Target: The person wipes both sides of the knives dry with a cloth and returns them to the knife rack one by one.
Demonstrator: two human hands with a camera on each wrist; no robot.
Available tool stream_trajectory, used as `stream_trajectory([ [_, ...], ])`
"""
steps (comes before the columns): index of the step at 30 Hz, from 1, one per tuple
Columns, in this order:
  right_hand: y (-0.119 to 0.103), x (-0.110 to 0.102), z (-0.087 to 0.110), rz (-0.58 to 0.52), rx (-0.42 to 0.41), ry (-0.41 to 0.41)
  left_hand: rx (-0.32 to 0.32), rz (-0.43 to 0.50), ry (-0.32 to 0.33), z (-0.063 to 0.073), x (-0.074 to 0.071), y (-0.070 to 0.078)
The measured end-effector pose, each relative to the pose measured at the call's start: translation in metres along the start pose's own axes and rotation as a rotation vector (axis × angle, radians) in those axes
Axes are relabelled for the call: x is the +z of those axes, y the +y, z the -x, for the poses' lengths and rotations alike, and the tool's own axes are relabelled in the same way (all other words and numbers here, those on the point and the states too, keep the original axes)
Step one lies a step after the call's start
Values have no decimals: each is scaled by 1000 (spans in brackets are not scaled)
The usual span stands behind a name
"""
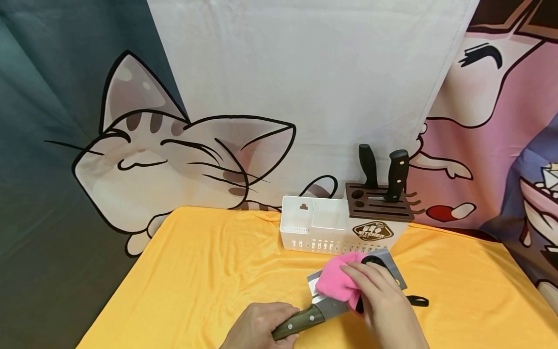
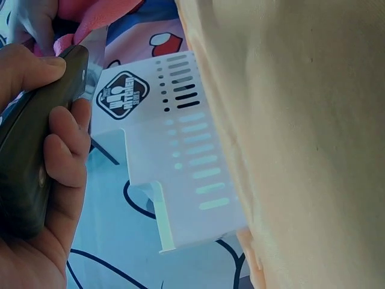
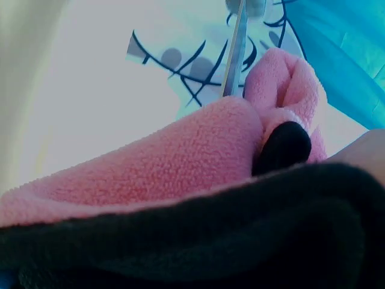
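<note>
My left hand (image 1: 263,324) grips the olive-green handle (image 1: 301,322) of a wide-bladed cleaver (image 1: 396,271), whose blade points away to the right and has a small hole near its far corner. My right hand (image 1: 383,293) holds a fluffy pink cloth (image 1: 337,281) with a black side against the blade, covering its middle. A black strap (image 1: 417,301) sticks out right of that hand. In the left wrist view, the left fingers and thumb (image 2: 36,69) wrap the handle. The right wrist view shows the pink cloth (image 3: 180,156) at the thin blade (image 3: 234,60); the right fingers are mostly hidden there.
Behind the hands stands a white plastic kitchen rack (image 1: 322,235) with a brown slotted top (image 1: 377,211). Two black-handled knives (image 1: 368,167) stand in its slots. A yellow cloth (image 1: 196,281) covers the table, and a printed cartoon curtain (image 1: 314,87) hangs behind it.
</note>
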State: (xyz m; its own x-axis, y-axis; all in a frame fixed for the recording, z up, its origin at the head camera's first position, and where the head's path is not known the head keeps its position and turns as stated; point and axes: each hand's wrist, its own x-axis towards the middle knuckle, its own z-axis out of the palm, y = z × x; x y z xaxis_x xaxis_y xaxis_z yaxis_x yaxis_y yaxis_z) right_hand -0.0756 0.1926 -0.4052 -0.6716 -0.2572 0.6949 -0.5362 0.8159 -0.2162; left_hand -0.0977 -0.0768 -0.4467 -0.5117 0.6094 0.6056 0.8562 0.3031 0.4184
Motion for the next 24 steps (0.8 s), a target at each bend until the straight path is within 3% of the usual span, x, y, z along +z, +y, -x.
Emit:
stream_trajectory([
  [8,9,-8,-1,34,105,48,-19,-14,-10,0,-2,1],
  [17,18,-15,-2,33,109,75,-45,-22,-25,0,-6,0],
  [24,19,-19,-2,66,151,47,-4,-44,-6,0,-9,-3],
])
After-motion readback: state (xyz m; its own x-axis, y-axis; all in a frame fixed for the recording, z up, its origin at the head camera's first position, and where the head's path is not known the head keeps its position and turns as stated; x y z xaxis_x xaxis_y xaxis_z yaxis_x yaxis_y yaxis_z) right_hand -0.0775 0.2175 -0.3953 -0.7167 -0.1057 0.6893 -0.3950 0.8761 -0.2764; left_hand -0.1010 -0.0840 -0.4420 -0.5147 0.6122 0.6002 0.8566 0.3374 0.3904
